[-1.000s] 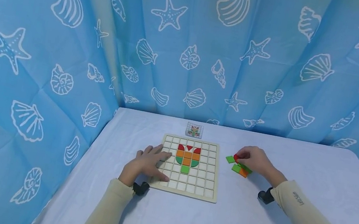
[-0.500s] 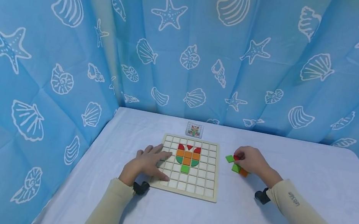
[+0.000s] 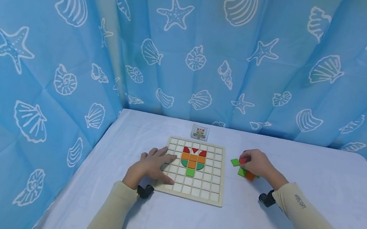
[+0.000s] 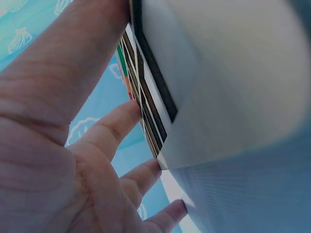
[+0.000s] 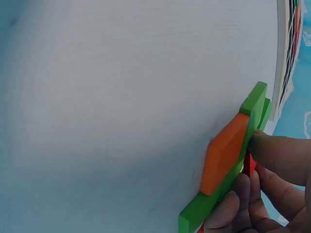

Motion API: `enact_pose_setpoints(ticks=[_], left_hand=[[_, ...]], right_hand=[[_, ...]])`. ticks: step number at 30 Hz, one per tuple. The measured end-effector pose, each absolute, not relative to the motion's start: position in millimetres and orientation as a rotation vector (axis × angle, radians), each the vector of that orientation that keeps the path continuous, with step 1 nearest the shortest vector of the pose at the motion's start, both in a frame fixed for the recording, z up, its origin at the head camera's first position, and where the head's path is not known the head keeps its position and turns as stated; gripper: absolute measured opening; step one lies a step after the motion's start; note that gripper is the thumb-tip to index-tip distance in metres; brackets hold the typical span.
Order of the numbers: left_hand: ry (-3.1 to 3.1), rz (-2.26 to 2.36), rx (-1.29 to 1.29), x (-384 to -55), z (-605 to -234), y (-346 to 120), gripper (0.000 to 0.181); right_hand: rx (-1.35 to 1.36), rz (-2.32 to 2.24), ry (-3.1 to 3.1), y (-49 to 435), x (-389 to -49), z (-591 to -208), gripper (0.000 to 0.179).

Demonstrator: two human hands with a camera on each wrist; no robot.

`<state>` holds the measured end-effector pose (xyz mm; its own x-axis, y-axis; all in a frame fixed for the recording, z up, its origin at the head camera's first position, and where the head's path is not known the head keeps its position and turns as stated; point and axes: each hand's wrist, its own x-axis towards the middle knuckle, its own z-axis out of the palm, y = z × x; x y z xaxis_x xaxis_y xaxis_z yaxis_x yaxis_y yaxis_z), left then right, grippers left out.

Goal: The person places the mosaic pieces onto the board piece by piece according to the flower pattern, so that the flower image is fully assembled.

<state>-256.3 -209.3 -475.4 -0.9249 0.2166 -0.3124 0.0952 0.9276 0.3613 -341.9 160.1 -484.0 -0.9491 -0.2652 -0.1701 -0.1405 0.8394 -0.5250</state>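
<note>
A pale wooden grid board (image 3: 194,192) lies on the white table, with red, orange and green tiles set in a tulip-like figure (image 3: 193,157) in its upper middle. My left hand (image 3: 152,165) rests on the board's left side with fingers spread; in the left wrist view its fingertips lie along the edge. Right of the board, my right hand (image 3: 257,163) pinches a red piece (image 5: 249,162) between thumb and fingers, over a small pile of loose tiles. An orange tile (image 5: 225,154) lies against green tiles (image 5: 201,208) there. The fingers hide part of the red piece.
A small pattern card (image 3: 199,132) showing a similar figure lies behind the board. One green tile (image 3: 235,162) sits at the pile's left. A blue curtain (image 3: 192,52) with shells and starfish hangs behind the table and along its left side.
My right hand has shifted slightly left over the pile, and the orange and green tiles under it have moved a little. The left hand stays in place on the board.
</note>
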Motion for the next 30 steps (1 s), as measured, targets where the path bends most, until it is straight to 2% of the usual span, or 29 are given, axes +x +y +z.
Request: enact_pose_setpoints(ticks=[6,13,30], left_hand=[[2.733,0.482,0.227,-256.5,-475.6,-207.4,0.093],[2.733,0.476,0.227,-256.8,-474.5,-207.7,0.093],[2.738,0.471,0.252,-257.1,-474.9,-209.9,0.094]], right_hand=[[-0.287,-0.798,2.779,161.7,-340.9,-484.3,0.019],[-0.233,-0.961,2.837,156.2,-337.3,-471.7,0.023],[-0.445,-1.185,2.718,122.8,-327.4,-476.9,0.018]])
